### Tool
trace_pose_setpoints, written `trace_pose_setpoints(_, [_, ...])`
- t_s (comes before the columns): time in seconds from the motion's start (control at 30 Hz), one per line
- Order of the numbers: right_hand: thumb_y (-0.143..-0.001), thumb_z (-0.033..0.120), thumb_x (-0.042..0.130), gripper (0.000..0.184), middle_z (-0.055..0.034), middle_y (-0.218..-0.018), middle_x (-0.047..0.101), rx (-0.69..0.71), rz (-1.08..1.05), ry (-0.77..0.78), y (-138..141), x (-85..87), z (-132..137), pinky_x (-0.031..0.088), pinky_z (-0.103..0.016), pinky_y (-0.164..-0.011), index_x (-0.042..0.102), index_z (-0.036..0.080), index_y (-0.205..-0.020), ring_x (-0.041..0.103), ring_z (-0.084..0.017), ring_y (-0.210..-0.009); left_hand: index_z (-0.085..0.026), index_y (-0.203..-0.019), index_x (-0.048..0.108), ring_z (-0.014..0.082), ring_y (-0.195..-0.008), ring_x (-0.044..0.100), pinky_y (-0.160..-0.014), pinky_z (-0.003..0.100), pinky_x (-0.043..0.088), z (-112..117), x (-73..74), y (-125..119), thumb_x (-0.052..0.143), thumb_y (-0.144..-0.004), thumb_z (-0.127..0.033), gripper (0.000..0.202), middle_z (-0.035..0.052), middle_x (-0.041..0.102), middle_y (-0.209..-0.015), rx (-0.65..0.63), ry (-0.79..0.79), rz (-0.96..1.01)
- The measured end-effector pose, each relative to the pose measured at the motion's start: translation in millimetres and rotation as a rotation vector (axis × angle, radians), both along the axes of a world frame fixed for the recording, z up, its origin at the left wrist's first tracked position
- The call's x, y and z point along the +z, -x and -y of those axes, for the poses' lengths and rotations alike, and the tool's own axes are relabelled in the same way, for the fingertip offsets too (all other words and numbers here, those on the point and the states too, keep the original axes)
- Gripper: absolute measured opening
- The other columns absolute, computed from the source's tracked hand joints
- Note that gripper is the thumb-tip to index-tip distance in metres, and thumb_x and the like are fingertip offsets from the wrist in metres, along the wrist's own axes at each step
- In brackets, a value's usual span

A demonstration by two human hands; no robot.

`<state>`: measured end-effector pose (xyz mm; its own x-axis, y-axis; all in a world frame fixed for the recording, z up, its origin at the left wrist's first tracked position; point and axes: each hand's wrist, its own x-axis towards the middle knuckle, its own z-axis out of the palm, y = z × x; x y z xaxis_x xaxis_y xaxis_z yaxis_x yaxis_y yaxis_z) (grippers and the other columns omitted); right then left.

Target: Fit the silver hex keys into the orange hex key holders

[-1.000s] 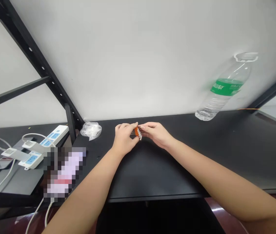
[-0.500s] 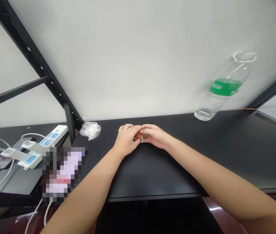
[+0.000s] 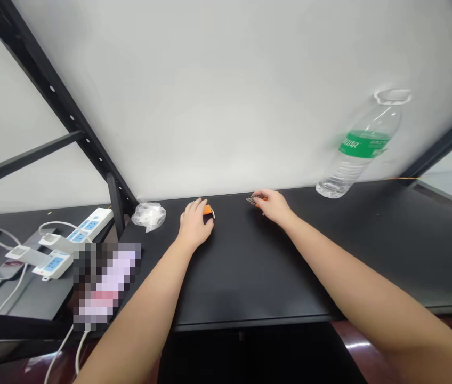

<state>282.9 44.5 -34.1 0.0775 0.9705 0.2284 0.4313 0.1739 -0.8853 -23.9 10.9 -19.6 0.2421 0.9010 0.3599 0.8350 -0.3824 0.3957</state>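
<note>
Two hands apart — fingers of the left hand (image 3: pixel 194 226) clenched over an orange piece (image 3: pixel 209 210), fingers of the right hand (image 3: pixel 274 207) grasping metal prongs (image 3: pixel 252 201).

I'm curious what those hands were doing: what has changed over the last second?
The hands have parted along the black desk. The left hand moved left with a small orange piece at its fingers, and the right hand moved right with a small metal piece. The clear plastic bag and water bottle stayed put.
</note>
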Motion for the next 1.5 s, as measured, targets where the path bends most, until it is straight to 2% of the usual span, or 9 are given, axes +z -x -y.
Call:
trace_pose_setpoints(0.13, [-0.09,0.019,0.059,0.022,-0.0087,-0.106,0.077,-0.021,0.463,-0.3,-24,-5.2,-13,0.051,-0.045,-0.101,0.079,0.022,-0.098,0.069,-0.027,-0.101,-0.029,-0.146,0.052,0.0362,-0.147,0.041,-0.117,0.062,0.033,-2,-6.9,2,0.063,-0.089,-0.031,0.057,0.0092,0.05,-0.157,-0.043,0.091,-0.069])
trace_pose_setpoints(0.37, [-0.094,0.02,0.056,0.031,-0.0142,-0.122,0.072,-0.098,0.8,-0.154,-25,-5.4,-10,0.045,-0.043,-0.107,0.074,0.017,-0.119,0.063,-0.029,-0.118,-0.031,-0.118,0.069,0.0303,-0.121,0.058,-0.104,0.048,0.044,3,5.6,-1,0.06,-0.091,-0.025,0.029,0.0043,0.07,-0.131,0.011,0.094,-0.096])
trace_pose_setpoints(0.47, [-0.094,0.023,0.057,0.028,-0.0158,-0.124,0.07,-0.132,0.759,-0.217,-9,0.4,0,0.04,-0.049,-0.112,0.074,0.016,-0.116,0.06,-0.032,-0.123,-0.028,-0.104,0.074,0.0267,-0.108,0.064,-0.098,0.041,0.048,4,9.9,-2,0.057,-0.094,-0.026,0.019,0.003,0.075,-0.116,-0.069,0.075,-0.005])
trace_pose_setpoints(0.57, [-0.099,0.034,0.055,0.032,-0.0136,-0.124,0.07,0.031,0.496,-0.303,27,9.5,19,0.047,-0.042,-0.105,0.071,0.018,-0.121,0.063,-0.027,-0.118,-0.026,-0.104,0.075,0.022,-0.097,0.068,-0.091,0.034,0.051,7,13.3,-6,0.054,-0.098,-0.031,0.022,0.0018,0.077,-0.104,-0.191,0.106,0.171])
trace_pose_setpoints(0.7, [-0.101,0.051,0.053,0.04,-0.0085,-0.12,0.072,0.321,0.212,-0.187,81,19.0,45,0.053,-0.034,-0.088,0.066,0.023,-0.126,0.068,-0.02,-0.097,-0.025,-0.104,0.076,0.0184,-0.085,0.07,-0.083,0.03,0.053,11,14.0,-15,0.055,-0.098,-0.033,0.024,0.0007,0.078,-0.094,-0.275,0.184,0.319])
trace_pose_setpoints(0.8, [-0.106,0.049,0.043,0.037,-0.005,-0.101,0.074,0.319,0.223,-0.158,102,20.4,53,0.049,-0.031,-0.082,0.066,0.023,-0.113,0.067,-0.019,-0.09,-0.023,-0.104,0.077,0.0175,-0.082,0.069,-0.081,0.029,0.053,13,12.4,-23,0.057,-0.094,-0.028,0.023,0.001,0.078,-0.095,-0.245,0.197,0.399])
trace_pose_setpoints(1.03, [-0.108,0.038,0.038,0.031,-0.0049,-0.083,0.072,0.159,0.386,-0.129,103,14.7,49,0.042,-0.028,-0.071,0.064,0.022,-0.099,0.066,-0.02,-0.075,-0.018,-0.101,0.076,0.0192,-0.077,0.071,-0.073,0.03,0.054,16,10.1,-36,0.073,-0.083,-0.036,0.025,0.0055,0.078,-0.088,-0.159,0.35,0.692])
trace_pose_setpoints(1.3, [-0.106,0.031,0.043,0.024,-0.0084,-0.103,0.075,0.161,0.387,-0.215,107,9.3,51,0.047,-0.03,-0.08,0.061,0.02,-0.117,0.07,-0.022,-0.091,-0.016,-0.093,0.074,0.0217,-0.083,0.073,-0.081,0.036,0.057,12,3.7,-37,0.083,-0.075,-0.037,0.029,0.0099,0.078,-0.091,-0.025,0.389,1.042])
trace_pose_setpoints(1.5, [-0.108,0.035,0.038,0.025,-0.0088,-0.097,0.074,0.122,0.465,-0.168,112,9.9,53,0.046,-0.031,-0.076,0.057,0.021,-0.113,0.069,-0.023,-0.086,-0.016,-0.088,0.073,0.0213,-0.085,0.072,-0.083,0.036,0.056,11,-0.7,-36,0.081,-0.077,-0.035,0.023,0.0085,0.078,-0.09,-0.056,0.364,0.996])
